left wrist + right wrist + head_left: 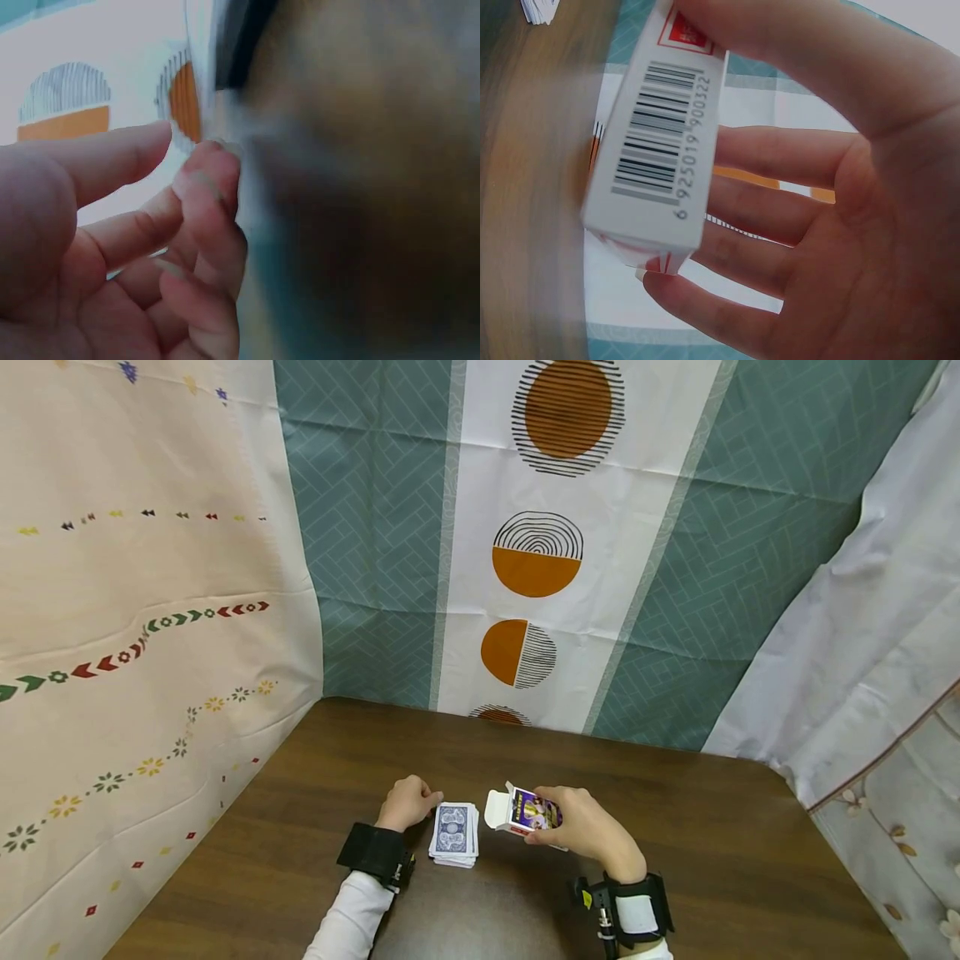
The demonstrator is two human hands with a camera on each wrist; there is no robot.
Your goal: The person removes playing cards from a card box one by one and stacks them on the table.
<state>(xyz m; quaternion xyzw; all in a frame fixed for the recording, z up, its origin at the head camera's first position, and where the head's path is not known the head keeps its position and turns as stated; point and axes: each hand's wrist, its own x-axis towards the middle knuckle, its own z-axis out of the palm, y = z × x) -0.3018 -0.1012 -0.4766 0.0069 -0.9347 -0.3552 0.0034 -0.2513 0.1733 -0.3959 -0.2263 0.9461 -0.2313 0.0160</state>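
Note:
A stack of playing cards lies on the table with a blue patterned back on top, its edges slightly uneven. Just left of its far corner is my left hand, fingers loosely bent and the thumb pointing toward the cards. Nothing shows between those fingers in the left wrist view, where the hand fills the lower left. To the right of the stack, my right hand grips a card box with a purple front, its white flap open toward the cards. The right wrist view shows the barcoded side of the box.
Both hands are over a brown wooden table. A green and white curtain with orange circles hangs behind it. A cream patterned cloth borders the left side, and white fabric the right.

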